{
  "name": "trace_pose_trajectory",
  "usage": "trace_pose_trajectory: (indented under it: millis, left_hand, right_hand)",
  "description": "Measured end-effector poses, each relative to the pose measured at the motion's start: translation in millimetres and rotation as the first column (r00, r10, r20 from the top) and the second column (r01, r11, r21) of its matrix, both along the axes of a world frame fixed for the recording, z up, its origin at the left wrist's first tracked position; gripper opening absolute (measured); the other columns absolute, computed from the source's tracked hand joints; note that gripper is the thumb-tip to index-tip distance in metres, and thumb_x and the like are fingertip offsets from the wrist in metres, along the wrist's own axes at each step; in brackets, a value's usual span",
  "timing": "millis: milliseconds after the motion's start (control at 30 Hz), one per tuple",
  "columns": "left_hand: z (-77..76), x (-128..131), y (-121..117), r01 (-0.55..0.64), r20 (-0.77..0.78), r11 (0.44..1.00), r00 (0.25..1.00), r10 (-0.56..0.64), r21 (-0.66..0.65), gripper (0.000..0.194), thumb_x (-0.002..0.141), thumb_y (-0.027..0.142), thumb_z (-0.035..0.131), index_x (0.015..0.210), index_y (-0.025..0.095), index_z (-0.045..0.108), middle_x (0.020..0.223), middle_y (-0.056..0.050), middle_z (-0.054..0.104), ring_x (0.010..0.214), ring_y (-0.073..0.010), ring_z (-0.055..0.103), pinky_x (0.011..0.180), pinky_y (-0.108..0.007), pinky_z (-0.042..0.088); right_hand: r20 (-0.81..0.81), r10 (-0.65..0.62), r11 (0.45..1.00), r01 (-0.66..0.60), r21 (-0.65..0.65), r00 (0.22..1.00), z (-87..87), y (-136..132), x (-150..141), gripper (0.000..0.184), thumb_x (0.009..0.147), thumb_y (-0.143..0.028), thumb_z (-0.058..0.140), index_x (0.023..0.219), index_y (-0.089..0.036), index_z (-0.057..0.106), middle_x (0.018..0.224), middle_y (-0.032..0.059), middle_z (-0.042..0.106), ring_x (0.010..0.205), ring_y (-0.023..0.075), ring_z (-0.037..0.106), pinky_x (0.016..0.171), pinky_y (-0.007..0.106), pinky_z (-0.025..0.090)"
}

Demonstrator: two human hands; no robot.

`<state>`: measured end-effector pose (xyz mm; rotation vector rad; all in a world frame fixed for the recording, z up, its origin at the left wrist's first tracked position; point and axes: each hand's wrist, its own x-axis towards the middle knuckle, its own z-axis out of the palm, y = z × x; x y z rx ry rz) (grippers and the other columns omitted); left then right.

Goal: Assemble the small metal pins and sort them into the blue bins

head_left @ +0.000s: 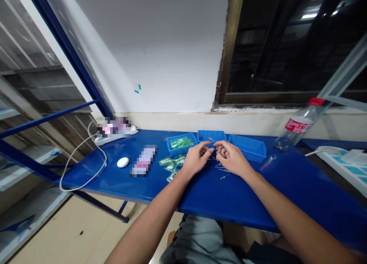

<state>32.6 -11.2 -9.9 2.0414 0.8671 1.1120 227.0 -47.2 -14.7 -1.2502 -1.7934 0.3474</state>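
Note:
My left hand (pixel 198 157) and my right hand (pixel 231 157) are close together over the blue table, with a narrow gap between their fingertips. Both have curled fingers; whatever small thing they may hold is hidden or too small to name. Thin metal pins with small heads, like blind rivets (pixel 224 176), lie scattered on the table beneath and beside my right hand. Just beyond the hands stands a blue tray (pixel 210 134) with a few thin metal pieces in it. Small clear-and-green packets (pixel 171 162) lie left of my left hand.
A left blue tray (pixel 181 142) contains green packets; another blue tray (pixel 249 148) stands at right. A red-capped bottle (pixel 298 125) leans at the back right. Further left are a blurred flat object (pixel 144 161), a white oval object (pixel 123 162) and a white cable (pixel 83 185). A power strip (pixel 344 168) sits far right.

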Motion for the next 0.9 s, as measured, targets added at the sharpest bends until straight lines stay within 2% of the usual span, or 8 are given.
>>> trace_pose_trajectory:
  millis: [100,200,367,467,567,700,800,900]
  left_hand:
    - [2.1,-2,-3,0.032,-0.028,0.997,0.999,-0.034,-0.076,0.04,0.101,0.047,0.063,0.13,0.02,0.071,0.095,-0.006,0.082,0.086,-0.0232,0.079,0.079,-0.032,0.063]
    - [2.5,-1,-5,0.035,0.012,0.992,0.999,-0.033,-0.122,0.039,0.097,0.049,0.069,0.12,0.018,0.076,0.101,-0.008,0.083,0.092,-0.0257,0.08,0.085,-0.034,0.064]
    - [-0.7,2,-2,0.07,0.131,0.979,0.99,-0.045,-0.193,0.031,0.091,0.041,0.078,0.109,0.017,0.077,0.107,-0.011,0.083,0.098,-0.0263,0.081,0.091,-0.037,0.065]
    - [-4.0,1,1,0.076,0.158,0.971,0.987,-0.04,-0.225,0.027,0.09,0.035,0.079,0.11,0.017,0.075,0.107,-0.011,0.083,0.098,-0.0267,0.081,0.091,-0.038,0.065]
    - [-6.8,0,5,0.053,0.178,0.964,0.984,-0.007,-0.26,0.028,0.089,0.029,0.079,0.112,0.017,0.07,0.104,-0.011,0.083,0.094,-0.0266,0.081,0.085,-0.036,0.065]
    - [-9.1,0,9,0.04,0.216,0.963,0.976,0.02,-0.266,0.03,0.087,0.022,0.079,0.113,0.019,0.063,0.101,-0.009,0.083,0.09,-0.024,0.081,0.079,-0.033,0.064]
    - [-8.5,0,9,0.013,0.199,0.969,0.979,0.037,-0.245,0.03,0.085,0.015,0.076,0.111,0.019,0.062,0.097,-0.007,0.083,0.085,-0.021,0.081,0.076,-0.03,0.063]
    - [-5.9,1,6,0.002,0.159,0.979,0.987,0.031,-0.202,0.029,0.082,0.011,0.075,0.106,0.02,0.061,0.093,-0.005,0.083,0.08,-0.0184,0.079,0.073,-0.027,0.062]
  right_hand:
    - [0.028,-0.008,1.0,0.007,0.027,1.0,1.2,0,1,0.015,0.088,-0.017,0.059,0.097,-0.023,0.07,0.079,-0.0002,0.067,0.064,0.0152,0.057,0.064,0.028,0.047]
    - [0.038,0.013,0.999,-0.015,0.045,0.999,1.8,1,3,0.013,0.088,-0.017,0.061,0.093,-0.023,0.072,0.085,0.0008,0.069,0.065,0.0152,0.057,0.065,0.029,0.046]
    - [0.051,0.035,0.997,-0.039,0.074,0.998,0.2,3,3,0.012,0.088,-0.019,0.066,0.094,-0.023,0.075,0.091,0.0033,0.07,0.068,0.0166,0.058,0.065,0.03,0.049]
    - [0.072,0.048,0.994,-0.054,0.094,0.996,-1.3,3,2,0.013,0.089,-0.023,0.067,0.1,-0.023,0.076,0.095,0.0052,0.071,0.07,0.0178,0.06,0.068,0.032,0.052]
    - [0.075,0.061,0.995,-0.066,0.069,0.995,-1.1,2,1,0.019,0.089,-0.025,0.069,0.107,-0.023,0.076,0.095,0.0051,0.071,0.064,0.0162,0.058,0.064,0.031,0.053]
    - [0.0,0.081,0.997,-0.081,-0.003,0.997,1.4,1,-2,0.022,0.091,-0.032,0.07,0.11,-0.024,0.075,0.099,0.006,0.074,0.064,0.0162,0.063,0.06,0.031,0.055]
    - [-0.086,0.058,0.997,-0.062,-0.047,0.995,2.4,0,-2,0.022,0.094,-0.038,0.068,0.108,-0.023,0.075,0.099,0.0068,0.078,0.077,0.0204,0.072,0.068,0.032,0.059]
    - [-0.075,0.034,0.998,-0.039,-0.055,0.997,2.3,0,-1,0.018,0.096,-0.037,0.065,0.102,-0.023,0.075,0.095,0.0057,0.079,0.082,0.0216,0.073,0.072,0.033,0.059]
